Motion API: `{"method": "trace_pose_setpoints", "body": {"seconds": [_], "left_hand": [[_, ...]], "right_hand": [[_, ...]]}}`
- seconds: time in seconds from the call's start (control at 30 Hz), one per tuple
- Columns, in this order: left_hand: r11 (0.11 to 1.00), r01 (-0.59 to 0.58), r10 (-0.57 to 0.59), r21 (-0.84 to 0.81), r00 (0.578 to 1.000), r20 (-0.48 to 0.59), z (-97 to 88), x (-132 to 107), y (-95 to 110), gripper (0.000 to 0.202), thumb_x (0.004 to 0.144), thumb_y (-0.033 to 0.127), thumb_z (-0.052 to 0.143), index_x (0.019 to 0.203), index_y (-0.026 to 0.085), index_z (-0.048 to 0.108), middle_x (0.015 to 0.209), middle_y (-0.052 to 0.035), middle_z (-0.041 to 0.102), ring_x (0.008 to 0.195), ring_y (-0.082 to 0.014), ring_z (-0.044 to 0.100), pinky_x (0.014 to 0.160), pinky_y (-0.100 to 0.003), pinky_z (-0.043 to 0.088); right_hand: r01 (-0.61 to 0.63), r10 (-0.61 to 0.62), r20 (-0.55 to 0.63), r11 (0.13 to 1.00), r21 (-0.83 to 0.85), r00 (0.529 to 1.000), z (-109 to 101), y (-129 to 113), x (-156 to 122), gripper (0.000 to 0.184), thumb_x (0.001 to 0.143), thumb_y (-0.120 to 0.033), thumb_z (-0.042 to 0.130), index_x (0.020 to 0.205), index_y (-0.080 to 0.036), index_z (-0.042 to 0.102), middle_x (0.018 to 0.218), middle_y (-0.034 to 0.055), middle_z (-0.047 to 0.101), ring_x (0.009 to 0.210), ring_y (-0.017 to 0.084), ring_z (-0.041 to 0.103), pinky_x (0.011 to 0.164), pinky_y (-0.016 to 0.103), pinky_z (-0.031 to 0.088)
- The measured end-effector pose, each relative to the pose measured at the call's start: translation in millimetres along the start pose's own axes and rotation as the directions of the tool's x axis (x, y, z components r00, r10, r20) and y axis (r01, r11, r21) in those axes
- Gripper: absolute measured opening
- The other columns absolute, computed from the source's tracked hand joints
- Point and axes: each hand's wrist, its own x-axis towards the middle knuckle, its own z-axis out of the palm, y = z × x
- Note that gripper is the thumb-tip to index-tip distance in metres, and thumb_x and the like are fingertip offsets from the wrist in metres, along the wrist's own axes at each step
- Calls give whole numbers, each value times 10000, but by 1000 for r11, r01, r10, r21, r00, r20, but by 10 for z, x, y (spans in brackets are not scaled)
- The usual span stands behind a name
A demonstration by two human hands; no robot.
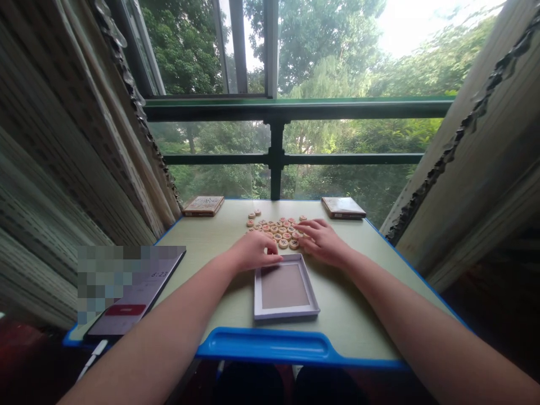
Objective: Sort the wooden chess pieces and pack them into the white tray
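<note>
Several round xiangqi pieces point(283, 243), wooden with red or dark characters, lie in a loose cluster on the table. My left hand point(255, 251) is at the near left of the cluster, fingers curved and thumb apart from the index finger. Its thumb reaches over the far left corner of a shallow white box tray point(286, 315), which lies with its inside up and holds no pieces. On the cluster's right side, my right hand point(324, 242) has its fingers spread, the tips at the outermost pieces. Neither hand visibly grips a piece.
Flat boxes stand at the far left point(204, 206) and far right point(343, 207) corners. A tablet point(139, 298) with a white cable point(95, 355) lies at the left. The table point(358, 315) has a blue rim with a moulded tray point(270, 344). Curtains flank the window.
</note>
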Motion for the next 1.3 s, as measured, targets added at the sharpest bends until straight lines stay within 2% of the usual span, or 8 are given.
{"method": "trace_pose_setpoints", "body": {"seconds": [0.1, 0.23, 0.4, 0.6, 0.8, 1.0, 1.17, 1.3], "left_hand": [[999, 48, -46, 16, 992, -116, 12, 16, -56, 316, 800, 432, 523, 712, 193, 711, 739, -30, 661, 712, -146, 574, 720, -248, 444], [967, 239, -198, 92, 926, -322, 31, 41, -283, 289, 816, 371, 504, 881, 190, 719, 910, -66, 675, 924, -214, 561, 871, -327, 424], [966, 247, -222, 73, 941, -255, 76, 67, -473, 263, 786, 391, 549, 879, 228, 733, 963, -43, 674, 987, -224, 540, 924, -350, 411], [958, 257, -217, 127, 939, -265, 102, 96, -443, 228, 793, 338, 552, 916, 257, 726, 1058, -16, 661, 1003, -234, 520, 924, -387, 407], [963, 239, -201, 125, 945, -258, 130, 120, -498, 184, 774, 308, 587, 883, 271, 731, 1032, -7, 672, 986, -233, 524, 918, -397, 417], [973, 220, -197, 63, 944, -265, 135, 136, -502, 329, 704, 19, 483, 781, 216, 735, 926, -18, 690, 939, -202, 547, 885, -343, 455], [978, 201, -174, 50, 928, -329, 125, 118, -518, 344, 667, -22, 448, 713, 200, 706, 927, -29, 678, 964, -203, 544, 910, -355, 443], [961, 267, -223, 73, 904, -365, 112, 95, -558, 368, 626, -42, 428, 701, 194, 700, 926, -35, 668, 966, -212, 538, 921, -370, 430]], "right_hand": [[63, -63, 72, 998, 4, 995, 40, -86, 35, 326, 879, -342, 408, 1092, -273, 645, 1176, 26, 605, 1108, 252, 453, 984, 444, 313], [58, -55, 88, 998, -27, 995, -3, -172, 32, 295, 878, -328, 414, 961, -244, 684, 1046, 35, 662, 1025, 237, 501, 929, 417, 362], [15, -13, 41, 999, -42, 999, -19, -171, 42, 247, 843, -306, 485, 967, -216, 678, 1039, 53, 666, 1023, 232, 512, 913, 374, 383], [-156, 161, 24, 978, -140, 987, -29, -93, 43, 245, 834, -280, 489, 932, -211, 702, 993, 55, 676, 953, 222, 522, 850, 327, 399], [-201, 204, 16, 974, -108, 979, -18, -69, 41, 233, 820, -267, 516, 957, -227, 700, 1036, 56, 652, 954, 219, 500, 874, 319, 375], [-172, 174, 48, 984, -46, 984, 1, -72, 46, 215, 808, -333, 544, 912, -232, 703, 1032, 69, 640, 963, 222, 497, 891, 351, 360], [-190, 189, -14, 981, -30, 982, 28, -20, 27, 290, 815, -379, 540, 1008, -215, 683, 1031, 83, 643, 967, 230, 496, 881, 358, 375], [-37, 37, -1, 999, -17, 999, 38, -66, -10, 299, 838, -369, 513, 1074, -261, 663, 1105, 64, 628, 1040, 240, 478, 924, 398, 339]]}}
